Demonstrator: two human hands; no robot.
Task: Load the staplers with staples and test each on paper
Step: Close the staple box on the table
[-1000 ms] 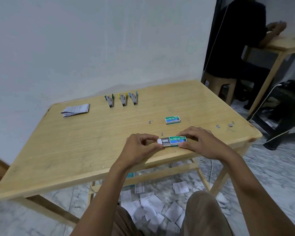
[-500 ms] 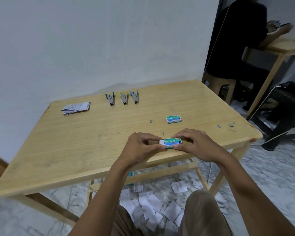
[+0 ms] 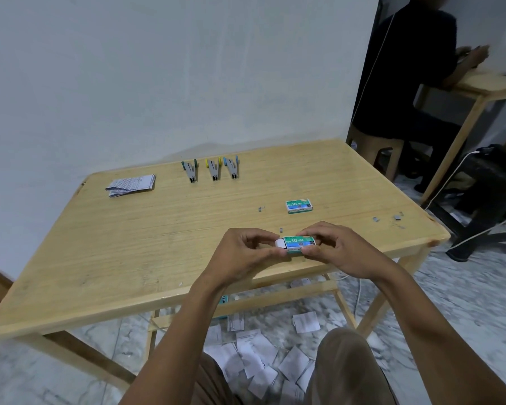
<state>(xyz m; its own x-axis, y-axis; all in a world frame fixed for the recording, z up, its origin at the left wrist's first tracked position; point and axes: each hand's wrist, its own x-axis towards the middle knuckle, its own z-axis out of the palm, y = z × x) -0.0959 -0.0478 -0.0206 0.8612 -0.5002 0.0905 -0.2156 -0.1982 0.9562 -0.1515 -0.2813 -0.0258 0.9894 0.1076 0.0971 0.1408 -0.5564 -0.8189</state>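
Both hands hold a small green staple box point(image 3: 298, 244) near the front edge of the wooden table point(image 3: 164, 247). My left hand point(image 3: 246, 254) pinches the white inner tray at the box's left end; only a short bit of tray sticks out. My right hand point(image 3: 338, 249) grips the green sleeve. A second staple box point(image 3: 299, 206) lies farther back. Three small staplers lie open in a row at the far side: green point(image 3: 190, 170), yellow point(image 3: 213, 169), blue point(image 3: 231, 167). A stack of paper slips point(image 3: 131, 185) lies at the far left.
Loose staple strips lie on the table near the boxes point(image 3: 262, 209) and at the right corner point(image 3: 398, 216). Many paper slips point(image 3: 263, 366) litter the floor under the table. A person sits at another table point(image 3: 491, 86) on the right, beside a dark stool with cables.
The inner tray has slid back into the sleeve: it stuck out far to the left a second ago, now only its end shows. My hands have come closer together.
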